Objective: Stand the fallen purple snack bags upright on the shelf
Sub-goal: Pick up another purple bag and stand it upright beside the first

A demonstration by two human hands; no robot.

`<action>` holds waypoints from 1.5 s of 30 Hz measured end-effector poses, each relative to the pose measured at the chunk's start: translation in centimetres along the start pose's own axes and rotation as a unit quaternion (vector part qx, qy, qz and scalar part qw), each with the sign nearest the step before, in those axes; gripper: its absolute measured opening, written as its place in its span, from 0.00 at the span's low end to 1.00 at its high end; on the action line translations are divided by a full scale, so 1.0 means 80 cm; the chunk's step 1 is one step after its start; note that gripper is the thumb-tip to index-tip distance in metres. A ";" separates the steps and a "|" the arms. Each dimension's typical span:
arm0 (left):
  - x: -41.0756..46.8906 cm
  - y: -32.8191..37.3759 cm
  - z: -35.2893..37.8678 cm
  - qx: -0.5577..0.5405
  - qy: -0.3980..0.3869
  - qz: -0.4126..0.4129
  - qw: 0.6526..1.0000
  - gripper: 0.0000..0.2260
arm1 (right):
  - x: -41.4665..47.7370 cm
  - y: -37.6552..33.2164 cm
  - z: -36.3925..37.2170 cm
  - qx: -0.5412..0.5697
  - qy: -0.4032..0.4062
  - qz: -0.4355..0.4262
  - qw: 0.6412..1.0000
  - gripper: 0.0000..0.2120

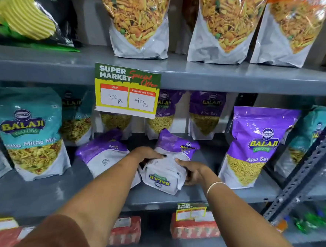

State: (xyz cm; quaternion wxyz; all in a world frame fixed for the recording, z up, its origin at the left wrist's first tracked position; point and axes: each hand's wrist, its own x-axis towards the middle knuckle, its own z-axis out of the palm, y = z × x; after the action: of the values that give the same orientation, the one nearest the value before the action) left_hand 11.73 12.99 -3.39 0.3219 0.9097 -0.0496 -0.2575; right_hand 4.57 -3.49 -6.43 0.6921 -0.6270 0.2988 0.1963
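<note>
Two purple-and-white snack bags lie fallen on the grey middle shelf (60, 195). One fallen bag (166, 173) lies with its base toward me and its purple top pointing back. My left hand (146, 155) grips its left side and my right hand (192, 168), with a bangle on the wrist, grips its right side. The other fallen bag (103, 154) lies flat just to the left, partly under my left forearm. An upright purple bag (257, 147) stands at the right front. More purple bags (205, 114) stand upright at the back.
Teal snack bags (32, 131) stand at the left and another teal bag (309, 137) at the far right. A yellow price card (126, 91) hangs from the upper shelf edge. A perforated metal upright (307, 168) slants down the right. Red boxes (193, 229) sit on the shelf below.
</note>
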 end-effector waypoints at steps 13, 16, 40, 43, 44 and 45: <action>0.005 0.000 0.003 -0.197 0.104 0.059 0.973 0.35 | -0.008 -0.061 -0.020 -0.098 -0.039 -0.233 0.967 0.17; 0.005 -0.008 0.018 -0.209 0.205 0.103 0.951 0.38 | 0.000 -0.063 -0.006 -0.084 -0.019 -0.320 0.944 0.26; 0.005 0.003 0.010 -0.231 0.015 0.050 0.971 0.25 | 0.016 -0.044 -0.004 -0.175 -0.063 -0.299 0.936 0.42; 0.007 0.003 0.006 -0.222 0.036 0.044 0.973 0.12 | 0.019 -0.052 -0.016 -0.189 -0.053 -0.310 0.930 0.35; 0.008 0.003 0.003 -0.214 0.050 0.053 0.974 0.11 | 0.020 -0.058 -0.024 -0.202 -0.077 -0.297 0.930 0.33; 0.010 0.003 0.000 -0.204 0.062 0.070 0.975 0.12 | 0.020 -0.065 -0.033 -0.215 -0.095 -0.277 0.932 0.32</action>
State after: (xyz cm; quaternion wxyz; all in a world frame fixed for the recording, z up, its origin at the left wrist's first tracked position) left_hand 12.42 12.58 -3.58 0.5200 0.8336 -0.0397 -0.1822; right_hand 8.71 -6.96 -3.69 0.5924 -0.7973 -0.0032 0.1154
